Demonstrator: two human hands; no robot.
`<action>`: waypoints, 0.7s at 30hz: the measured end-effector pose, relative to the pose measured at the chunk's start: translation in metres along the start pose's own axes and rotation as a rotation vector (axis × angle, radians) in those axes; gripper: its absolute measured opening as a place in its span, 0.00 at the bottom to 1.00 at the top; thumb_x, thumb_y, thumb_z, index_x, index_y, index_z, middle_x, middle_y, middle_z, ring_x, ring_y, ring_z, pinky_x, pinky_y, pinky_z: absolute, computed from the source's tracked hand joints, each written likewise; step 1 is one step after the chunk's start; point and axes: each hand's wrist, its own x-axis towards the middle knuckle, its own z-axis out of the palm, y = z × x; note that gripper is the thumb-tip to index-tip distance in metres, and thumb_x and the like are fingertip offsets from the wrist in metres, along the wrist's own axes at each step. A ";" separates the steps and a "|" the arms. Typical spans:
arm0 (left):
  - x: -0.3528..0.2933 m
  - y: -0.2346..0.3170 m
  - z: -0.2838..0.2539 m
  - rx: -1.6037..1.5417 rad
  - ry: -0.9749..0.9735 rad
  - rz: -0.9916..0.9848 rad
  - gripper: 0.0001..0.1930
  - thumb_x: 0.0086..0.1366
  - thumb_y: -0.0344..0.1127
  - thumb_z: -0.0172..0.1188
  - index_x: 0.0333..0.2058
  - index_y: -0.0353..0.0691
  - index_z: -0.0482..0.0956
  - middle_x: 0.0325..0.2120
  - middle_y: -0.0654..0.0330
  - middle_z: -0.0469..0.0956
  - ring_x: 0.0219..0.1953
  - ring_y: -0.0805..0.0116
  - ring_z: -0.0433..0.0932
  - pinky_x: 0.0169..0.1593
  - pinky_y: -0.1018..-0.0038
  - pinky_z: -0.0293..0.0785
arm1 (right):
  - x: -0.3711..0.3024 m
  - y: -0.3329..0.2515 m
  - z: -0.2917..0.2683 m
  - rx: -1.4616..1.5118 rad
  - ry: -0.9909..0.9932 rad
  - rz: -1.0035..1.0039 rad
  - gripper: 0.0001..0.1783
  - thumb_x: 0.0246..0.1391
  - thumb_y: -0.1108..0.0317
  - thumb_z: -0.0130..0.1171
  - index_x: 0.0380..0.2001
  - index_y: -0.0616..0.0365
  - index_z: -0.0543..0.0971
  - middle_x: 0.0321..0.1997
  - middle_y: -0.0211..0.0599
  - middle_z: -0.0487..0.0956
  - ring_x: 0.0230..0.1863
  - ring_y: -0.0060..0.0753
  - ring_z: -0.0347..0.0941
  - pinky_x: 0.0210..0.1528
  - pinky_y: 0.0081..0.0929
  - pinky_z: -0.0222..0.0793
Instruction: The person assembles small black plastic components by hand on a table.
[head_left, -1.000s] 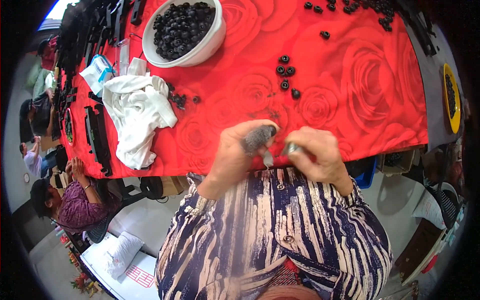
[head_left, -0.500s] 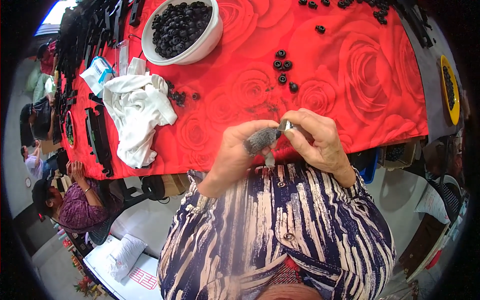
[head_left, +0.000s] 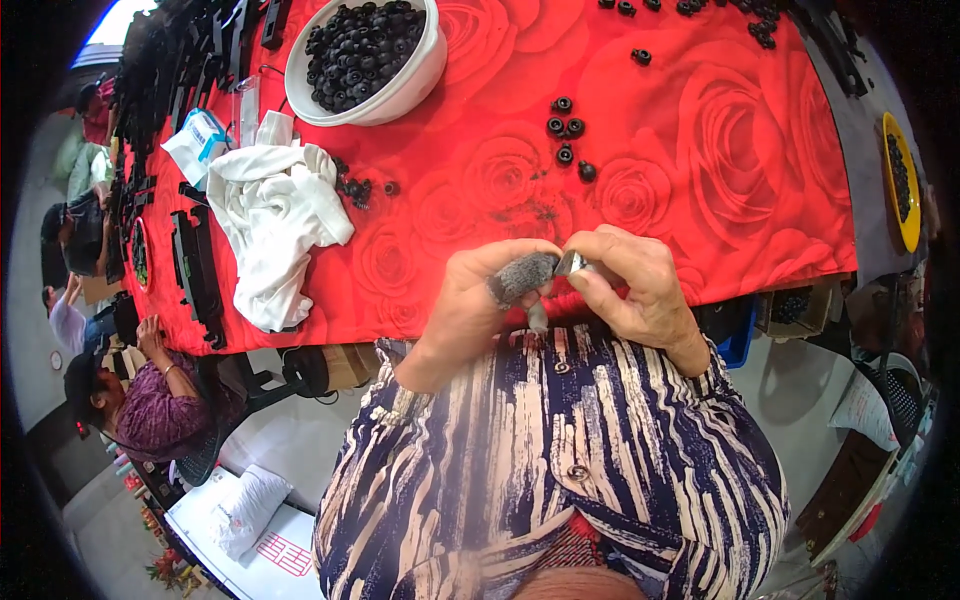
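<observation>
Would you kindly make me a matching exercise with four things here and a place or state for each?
1. bowl
2. cloth
3. yellow tray
4. silver piece

A. beyond the right edge of the tablecloth
B. at the fingertips of the right hand
C. on the tablecloth, heaped with black parts
D. crumpled, left of both hands

Pairs: 1-C, 2-D, 3-A, 4-B

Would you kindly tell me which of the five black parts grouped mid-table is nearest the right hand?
The lowest, rightmost black part; the other four sit farther up the red cloth.
</observation>
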 end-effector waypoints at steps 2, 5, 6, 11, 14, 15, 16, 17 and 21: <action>0.001 -0.002 -0.001 -0.049 -0.054 0.037 0.11 0.63 0.30 0.53 0.42 0.31 0.76 0.27 0.60 0.75 0.26 0.76 0.73 0.26 0.80 0.73 | -0.001 0.003 0.003 0.000 0.064 -0.011 0.09 0.46 0.78 0.57 0.34 0.65 0.74 0.21 0.39 0.70 0.20 0.32 0.67 0.21 0.25 0.61; 0.002 -0.004 -0.001 -0.052 -0.058 0.046 0.12 0.62 0.30 0.53 0.43 0.31 0.75 0.28 0.60 0.75 0.26 0.76 0.73 0.26 0.80 0.73 | 0.000 0.006 0.003 0.003 0.110 -0.020 0.09 0.48 0.78 0.55 0.35 0.67 0.74 0.21 0.37 0.69 0.19 0.27 0.64 0.21 0.23 0.58; 0.002 -0.004 0.000 -0.052 -0.057 0.043 0.12 0.62 0.30 0.53 0.43 0.31 0.75 0.28 0.60 0.75 0.26 0.76 0.73 0.26 0.80 0.73 | -0.001 0.007 0.003 0.002 0.094 -0.020 0.09 0.48 0.78 0.54 0.35 0.67 0.74 0.21 0.37 0.69 0.19 0.27 0.64 0.21 0.22 0.58; 0.003 -0.006 -0.002 -0.029 -0.052 0.037 0.12 0.63 0.30 0.53 0.43 0.31 0.75 0.28 0.60 0.75 0.26 0.75 0.74 0.27 0.80 0.73 | -0.001 0.002 0.001 -0.011 0.043 0.058 0.11 0.43 0.78 0.59 0.34 0.64 0.75 0.22 0.41 0.72 0.19 0.35 0.70 0.20 0.27 0.63; 0.002 -0.005 -0.002 -0.024 -0.064 0.034 0.12 0.63 0.30 0.53 0.44 0.31 0.75 0.28 0.60 0.75 0.25 0.75 0.73 0.27 0.80 0.73 | 0.000 0.004 0.000 -0.002 0.036 0.034 0.11 0.43 0.78 0.59 0.34 0.64 0.75 0.21 0.40 0.71 0.19 0.36 0.70 0.20 0.28 0.63; 0.002 -0.005 -0.003 -0.024 -0.064 0.035 0.12 0.63 0.30 0.53 0.44 0.31 0.75 0.28 0.60 0.75 0.25 0.75 0.73 0.27 0.80 0.73 | 0.001 0.005 0.000 0.004 0.035 0.002 0.11 0.43 0.78 0.59 0.34 0.64 0.75 0.21 0.40 0.71 0.19 0.36 0.70 0.20 0.28 0.63; 0.002 -0.006 -0.003 -0.026 -0.065 0.031 0.12 0.63 0.30 0.53 0.44 0.31 0.75 0.28 0.60 0.75 0.25 0.75 0.73 0.27 0.80 0.72 | 0.000 0.005 0.000 0.004 0.034 0.000 0.11 0.43 0.78 0.59 0.34 0.64 0.75 0.21 0.40 0.71 0.19 0.36 0.70 0.20 0.28 0.63; 0.002 -0.005 -0.003 -0.028 -0.067 0.027 0.12 0.63 0.30 0.52 0.44 0.30 0.75 0.28 0.60 0.75 0.25 0.75 0.74 0.27 0.80 0.72 | 0.000 0.006 0.001 0.000 0.034 0.003 0.11 0.43 0.78 0.59 0.34 0.63 0.75 0.21 0.41 0.71 0.19 0.36 0.70 0.20 0.28 0.63; 0.002 -0.006 -0.003 -0.016 -0.050 0.048 0.12 0.63 0.30 0.52 0.43 0.31 0.75 0.27 0.61 0.75 0.24 0.76 0.73 0.26 0.80 0.72 | 0.000 0.005 0.000 -0.036 -0.003 0.006 0.11 0.42 0.77 0.60 0.33 0.63 0.75 0.21 0.41 0.71 0.19 0.37 0.70 0.21 0.28 0.64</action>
